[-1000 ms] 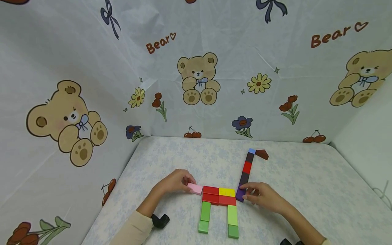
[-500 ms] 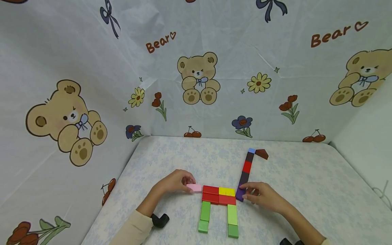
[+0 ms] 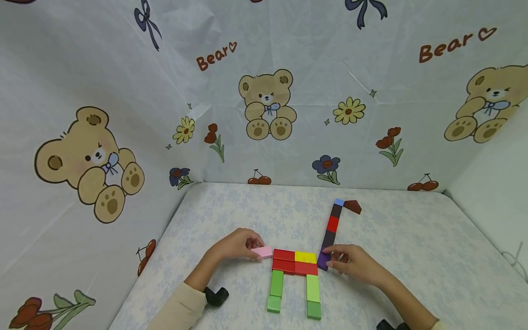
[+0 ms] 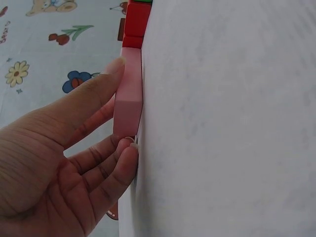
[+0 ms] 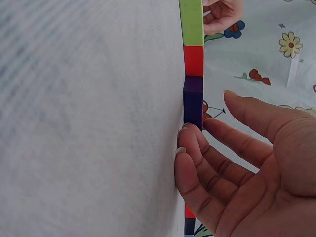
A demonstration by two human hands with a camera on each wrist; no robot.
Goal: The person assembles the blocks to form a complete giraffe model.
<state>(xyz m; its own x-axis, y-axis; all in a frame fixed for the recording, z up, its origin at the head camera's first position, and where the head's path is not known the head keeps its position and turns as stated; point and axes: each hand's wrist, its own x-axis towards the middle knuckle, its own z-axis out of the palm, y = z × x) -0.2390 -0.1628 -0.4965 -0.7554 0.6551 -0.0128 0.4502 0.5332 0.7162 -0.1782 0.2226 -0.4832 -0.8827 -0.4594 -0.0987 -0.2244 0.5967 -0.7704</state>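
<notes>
My left hand [image 3: 237,244] pinches a pink block [image 3: 262,252] between thumb and fingers, at the left end of a body of three red blocks [image 3: 283,266] and a yellow one [image 3: 305,257]. In the left wrist view the thumb lies along the pink block [image 4: 130,94], whose far end meets red. My right hand [image 3: 352,262] rests at a purple block [image 3: 323,263] beside the body's right end. In the right wrist view its fingertips are at the purple block [image 5: 193,101], the thumb apart from it.
Green blocks form two legs, left [image 3: 276,284] and right [image 3: 313,298]. Above the purple block runs a slanted column with a red block [image 3: 332,224], topped by a light blue piece [image 3: 338,202] and a brown piece [image 3: 353,206]. A bear-print sheet [image 3: 297,165] hangs behind the table [image 3: 412,247].
The pink block has turned slightly in my left hand: its right end pointed down, then it lay level with a small gap, and now tips up against the red. The right hand stays put.
</notes>
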